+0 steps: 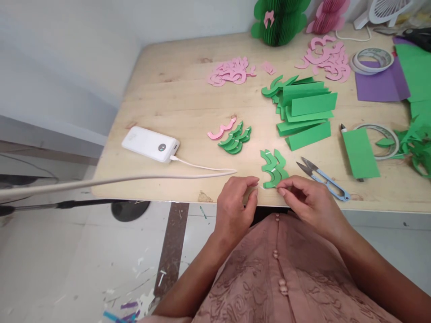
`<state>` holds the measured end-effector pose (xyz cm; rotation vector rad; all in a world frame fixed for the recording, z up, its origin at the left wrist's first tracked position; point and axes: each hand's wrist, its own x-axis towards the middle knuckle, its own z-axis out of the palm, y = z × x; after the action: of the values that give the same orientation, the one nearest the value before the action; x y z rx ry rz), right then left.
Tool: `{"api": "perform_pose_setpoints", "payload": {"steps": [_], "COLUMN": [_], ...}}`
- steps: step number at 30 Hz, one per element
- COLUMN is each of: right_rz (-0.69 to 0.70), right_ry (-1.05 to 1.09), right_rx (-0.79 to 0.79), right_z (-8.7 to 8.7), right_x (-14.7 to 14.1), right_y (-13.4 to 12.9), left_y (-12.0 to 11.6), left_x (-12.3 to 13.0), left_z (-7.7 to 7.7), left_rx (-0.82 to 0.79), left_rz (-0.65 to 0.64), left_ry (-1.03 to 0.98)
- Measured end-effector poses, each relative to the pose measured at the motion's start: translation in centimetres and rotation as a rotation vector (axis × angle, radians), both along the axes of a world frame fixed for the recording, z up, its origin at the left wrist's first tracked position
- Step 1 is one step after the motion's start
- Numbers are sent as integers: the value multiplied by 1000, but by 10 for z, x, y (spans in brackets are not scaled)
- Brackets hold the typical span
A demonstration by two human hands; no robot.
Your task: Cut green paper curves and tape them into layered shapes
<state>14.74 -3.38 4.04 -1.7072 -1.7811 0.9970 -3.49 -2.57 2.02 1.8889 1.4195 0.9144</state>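
- The pale wood table [175, 103] meets the wall [188, 18] at its far edge; its left edge slants down to a rounded near corner above the tiled floor [101, 242]
- Near edge, about midway: green strips [274, 168], wavy, between the two hands
- Left hand [237, 202] bends over the near edge, thumb and forefinger curled, tips slightly parted
- Right hand [308, 204] brings thumb and forefinger close together at the strips' near end; whether they pinch one, I cannot tell
- Snips [325, 179] lie just right of that hand, blades apart, handles towards the near edge
- Power bank [150, 144] sits by the left edge, well apart from the hands; its cable [117, 181] crosses that edge
- Dark green pieces [235, 140] and a pink strip [222, 130] lie beyond the left hand
- Folded green cards [306, 112] lie farther back, right of these
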Motion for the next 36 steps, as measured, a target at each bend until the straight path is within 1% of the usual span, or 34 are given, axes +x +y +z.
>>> {"api": "perform_pose_setpoints", "payload": {"steps": [3, 6, 10, 14, 22, 29, 36], "right_rz": [-14, -21, -17, -11, -13, -22, -12], "right_ry": [34, 50, 50, 46, 29, 20, 19], "right_rx": [-22, -23, -25, -16, 2, 0, 28], "right_z": [0, 0, 0, -1, -2, -2, -2], "right_x": [1, 1, 2, 2, 1, 1, 1], "right_y": [1, 0, 0, -1, -2, -2, -2], "left_y": [6, 14, 23, 26, 27, 22, 23], "left_x": [-2, -2, 1, 2, 2, -1, 5], "left_z": [3, 8, 12, 14, 16, 15, 15], "left_rx": [52, 70, 82, 99, 96, 69, 124], "left_rz": [-124, -235, -349, -411, -451, -380, -408], "left_ry": [202, 379, 539, 645, 734, 694, 723]}}
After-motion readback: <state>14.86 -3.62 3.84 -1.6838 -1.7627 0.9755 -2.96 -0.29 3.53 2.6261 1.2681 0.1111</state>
